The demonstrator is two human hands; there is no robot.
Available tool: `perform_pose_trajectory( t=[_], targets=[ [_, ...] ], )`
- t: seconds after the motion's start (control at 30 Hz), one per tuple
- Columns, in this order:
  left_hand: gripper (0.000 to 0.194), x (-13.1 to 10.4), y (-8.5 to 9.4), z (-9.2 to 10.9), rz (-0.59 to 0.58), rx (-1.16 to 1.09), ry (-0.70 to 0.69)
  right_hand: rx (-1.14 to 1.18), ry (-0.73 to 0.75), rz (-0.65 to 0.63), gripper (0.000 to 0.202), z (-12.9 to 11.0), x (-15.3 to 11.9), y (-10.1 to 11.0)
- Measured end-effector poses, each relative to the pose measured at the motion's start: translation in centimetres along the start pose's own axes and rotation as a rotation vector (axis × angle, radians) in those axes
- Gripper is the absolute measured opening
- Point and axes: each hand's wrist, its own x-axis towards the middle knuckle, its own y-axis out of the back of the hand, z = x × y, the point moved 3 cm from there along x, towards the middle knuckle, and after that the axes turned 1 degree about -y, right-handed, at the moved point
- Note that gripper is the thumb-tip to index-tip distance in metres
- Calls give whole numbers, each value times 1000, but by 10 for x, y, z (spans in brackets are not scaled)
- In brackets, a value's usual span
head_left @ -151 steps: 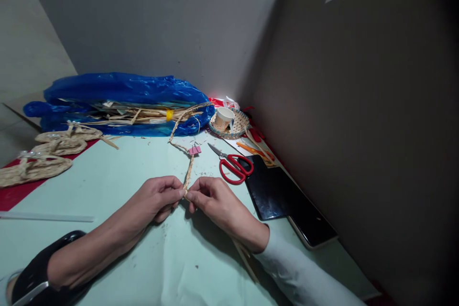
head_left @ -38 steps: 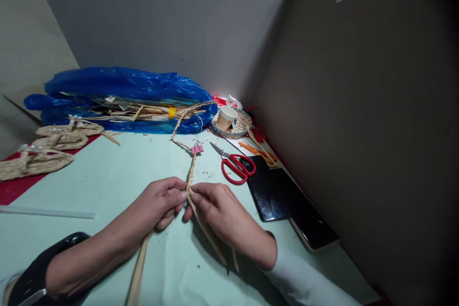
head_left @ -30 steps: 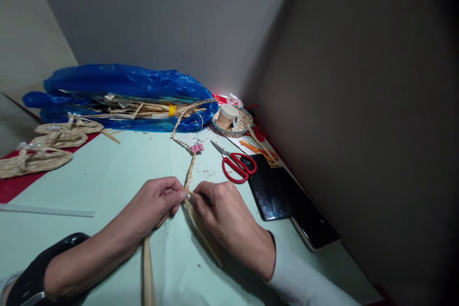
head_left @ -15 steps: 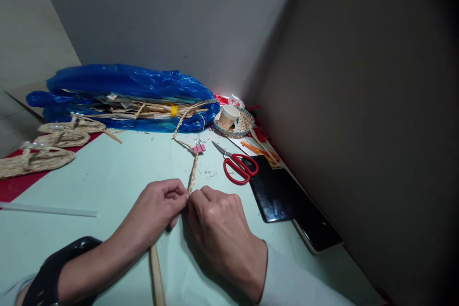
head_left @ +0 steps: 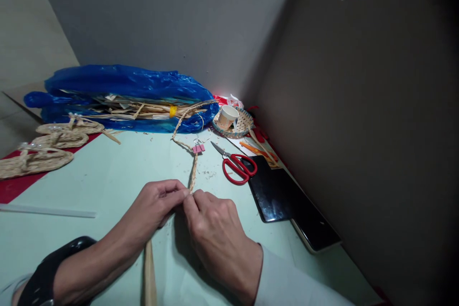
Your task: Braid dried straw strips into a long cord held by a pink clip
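A braided straw cord runs down from a pink binder clip to my fingertips. My left hand pinches the lower end of the braid between thumb and fingers. Against it from the right, my right hand is closed on the same end, its fingertips touching those of the left. Below my left hand a flat straw strip extends toward the near edge. Past the clip, the cord bends up to the left toward the blue bag. The strands between my fingers are mostly hidden.
Red-handled scissors and dark tablets lie at the right. Behind are a blue plastic bag of straw and a woven basket with a paper cup. Straw sandals and a white strip are at the left.
My right hand has shifted slightly left, its fingertips now closer against my left thumb. The straw strip below has swung slightly left. The view has moved a little.
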Motion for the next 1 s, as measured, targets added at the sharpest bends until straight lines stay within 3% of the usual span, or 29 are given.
perform_pose_trajectory(
  t=[0.1,0.2,0.3,0.43,0.57,1.0],
  targets=[
    [30,-1,2,0,6,-58,21,32,43,50,9,4,0,4],
    [30,-1,4,1,9,-89,24,110,95,77,21,8,3,9],
    [29,-1,5,2,2,-81,40,311,-54,57,29,20,8,14],
    [25,-3,4,3,-61,-117,57,674,-344,-44,21,37,14,12],
    [25,-3,3,5,-77,-112,43,943,-368,-170,24,37,18,1],
    [31,-3,1,0,-57,25,-85,1137,-487,-206,36,38,13,-24]
  ],
)
